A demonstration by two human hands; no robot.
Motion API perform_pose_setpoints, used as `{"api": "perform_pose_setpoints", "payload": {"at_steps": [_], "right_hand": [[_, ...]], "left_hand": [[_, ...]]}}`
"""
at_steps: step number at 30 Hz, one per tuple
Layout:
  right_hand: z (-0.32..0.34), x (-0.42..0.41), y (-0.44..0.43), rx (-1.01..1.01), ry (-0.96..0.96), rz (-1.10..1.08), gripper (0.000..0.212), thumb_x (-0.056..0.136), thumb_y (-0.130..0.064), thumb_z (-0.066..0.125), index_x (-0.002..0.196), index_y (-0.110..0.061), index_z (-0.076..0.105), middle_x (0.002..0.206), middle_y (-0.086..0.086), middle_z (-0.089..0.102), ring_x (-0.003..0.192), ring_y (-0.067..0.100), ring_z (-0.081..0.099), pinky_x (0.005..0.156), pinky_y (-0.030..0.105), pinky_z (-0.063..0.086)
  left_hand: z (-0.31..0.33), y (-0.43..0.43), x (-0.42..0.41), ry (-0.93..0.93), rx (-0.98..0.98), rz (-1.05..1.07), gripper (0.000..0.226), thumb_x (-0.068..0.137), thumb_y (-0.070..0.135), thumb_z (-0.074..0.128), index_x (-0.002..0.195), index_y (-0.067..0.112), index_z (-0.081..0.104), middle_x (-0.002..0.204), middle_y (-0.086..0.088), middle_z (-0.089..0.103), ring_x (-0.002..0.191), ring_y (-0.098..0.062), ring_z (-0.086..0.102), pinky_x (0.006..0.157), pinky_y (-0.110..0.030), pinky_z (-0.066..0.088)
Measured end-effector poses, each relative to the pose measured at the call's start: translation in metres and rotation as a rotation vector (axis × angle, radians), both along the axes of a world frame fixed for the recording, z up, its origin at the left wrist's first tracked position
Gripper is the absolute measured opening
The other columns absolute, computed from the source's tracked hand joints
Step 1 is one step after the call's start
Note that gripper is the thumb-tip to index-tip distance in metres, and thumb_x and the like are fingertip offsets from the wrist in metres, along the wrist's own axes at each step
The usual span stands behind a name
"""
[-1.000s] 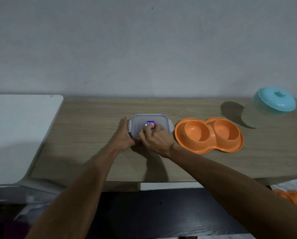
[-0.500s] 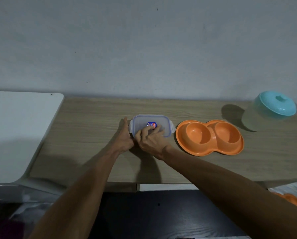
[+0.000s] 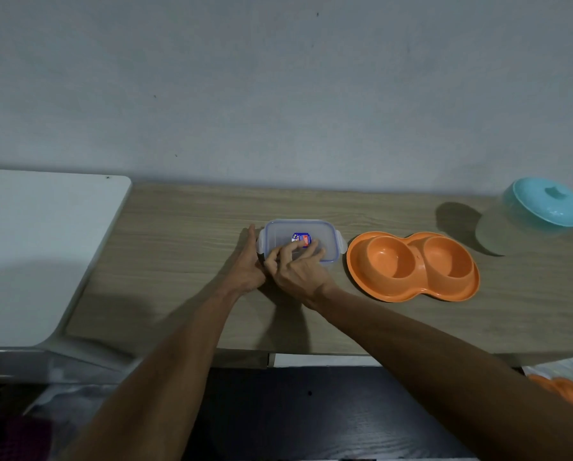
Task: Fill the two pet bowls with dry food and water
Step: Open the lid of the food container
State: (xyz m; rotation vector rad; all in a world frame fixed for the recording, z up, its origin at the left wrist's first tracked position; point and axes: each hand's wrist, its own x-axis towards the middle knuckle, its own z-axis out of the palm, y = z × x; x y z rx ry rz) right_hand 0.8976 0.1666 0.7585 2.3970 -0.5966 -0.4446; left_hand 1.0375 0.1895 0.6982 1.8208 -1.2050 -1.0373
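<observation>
A clear plastic food container (image 3: 290, 229) with a clip-on lid and a blue sticker sits mid-table. My left hand (image 3: 246, 266) presses against its left end, steadying it. My right hand (image 3: 300, 271) rests on the near edge of the lid, fingers curled over it. What is inside the container is hidden from me. To its right lies an orange double pet bowl (image 3: 413, 266), both wells empty. A translucent jug with a teal lid (image 3: 541, 212) stands at the far right.
The wooden table (image 3: 178, 247) runs along a grey wall. A white surface (image 3: 39, 247) adjoins it on the left. Another orange bowl (image 3: 564, 392) peeks out below the table at the lower right.
Both hands stay on the container. My right fingers have shifted slightly along the lid's near edge; the lid remains down. The view has tilted a little.
</observation>
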Motion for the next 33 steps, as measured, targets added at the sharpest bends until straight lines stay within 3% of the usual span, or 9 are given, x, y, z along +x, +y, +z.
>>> {"api": "perform_pose_setpoints", "payload": {"at_steps": [2,5,9,14,20,24,28,31,33], "right_hand": [[0.002,0.0,0.003,0.016,-0.005,0.02,0.053,0.087,0.008,0.006,0.135,-0.001,0.026,0.123,0.042,0.048,0.097,0.064,0.059,0.074,0.06,0.057],[0.003,0.001,-0.001,0.051,-0.003,0.016,0.038,0.098,0.005,0.022,0.136,0.001,0.024,0.124,0.042,0.047,0.096,0.064,0.059,0.074,0.061,0.057],[-0.001,0.007,0.003,0.011,0.007,0.005,0.05,0.087,0.011,0.006,0.132,0.004,0.026,0.117,0.043,0.05,0.09,0.063,0.061,0.069,0.059,0.058],[-0.012,0.008,0.004,-0.021,0.042,-0.068,0.029,0.1,0.003,0.033,0.127,0.003,0.022,0.114,0.039,0.055,0.086,0.059,0.064,0.066,0.058,0.059],[-0.006,0.012,-0.001,0.018,0.023,0.0,0.033,0.098,0.007,0.024,0.131,0.004,0.023,0.115,0.044,0.051,0.089,0.061,0.063,0.069,0.058,0.058],[0.001,0.004,-0.007,0.14,-0.023,-0.014,0.039,0.099,0.002,0.034,0.136,0.005,0.022,0.124,0.044,0.046,0.098,0.061,0.06,0.078,0.062,0.055],[0.021,-0.018,-0.016,0.399,-0.314,-0.091,0.053,0.092,-0.037,0.046,0.133,-0.005,0.036,0.124,0.027,0.052,0.098,0.041,0.06,0.076,0.044,0.045],[0.027,-0.038,-0.032,0.464,-0.638,-0.215,0.047,0.092,-0.049,0.039,0.119,-0.011,0.048,0.118,0.015,0.058,0.105,0.036,0.057,0.081,0.043,0.045],[0.022,-0.044,-0.046,0.546,-0.812,-0.44,0.038,0.097,-0.04,0.041,0.117,-0.009,0.049,0.12,0.018,0.055,0.11,0.039,0.055,0.085,0.044,0.046]], "left_hand": [[-0.004,-0.002,0.005,-0.002,-0.018,0.021,0.103,0.08,-0.007,0.07,0.155,0.003,-0.001,0.152,-0.007,0.034,0.133,-0.022,0.044,0.103,-0.016,0.033],[0.003,-0.001,0.007,-0.038,-0.038,0.032,0.09,0.075,0.032,0.074,0.15,0.016,0.027,0.14,-0.004,0.052,0.124,-0.02,0.054,0.107,-0.033,0.043],[0.005,0.0,0.003,0.008,-0.055,-0.002,0.083,0.083,0.006,0.071,0.151,0.002,0.023,0.143,-0.014,0.049,0.122,-0.019,0.053,0.099,-0.012,0.043],[-0.006,0.0,0.01,-0.022,-0.094,-0.01,0.094,0.068,0.039,0.071,0.149,0.013,0.031,0.142,-0.007,0.051,0.129,-0.023,0.053,0.111,-0.043,0.041],[0.009,0.004,0.007,-0.073,-0.112,-0.018,0.073,0.077,0.039,0.076,0.14,0.032,0.039,0.13,0.011,0.05,0.119,-0.011,0.052,0.106,-0.036,0.043],[0.01,0.002,0.004,-0.035,-0.149,0.03,0.07,0.066,0.06,0.074,0.127,0.044,0.045,0.13,0.01,0.055,0.119,-0.01,0.056,0.105,-0.036,0.044],[0.013,0.005,0.005,-0.079,-0.155,-0.07,0.068,0.06,0.021,0.079,0.12,0.03,0.049,0.116,0.005,0.057,0.113,0.003,0.059,0.089,-0.016,0.049],[0.008,0.005,0.016,-0.133,-0.003,-0.06,0.104,0.048,0.034,0.073,0.141,0.013,0.031,0.137,-0.01,0.046,0.129,-0.018,0.05,0.098,-0.029,0.049],[-0.015,-0.006,0.035,-0.074,0.025,0.006,0.092,0.056,0.037,0.067,0.141,0.015,0.042,0.138,-0.002,0.055,0.128,0.0,0.049,0.106,-0.018,0.039]]}}
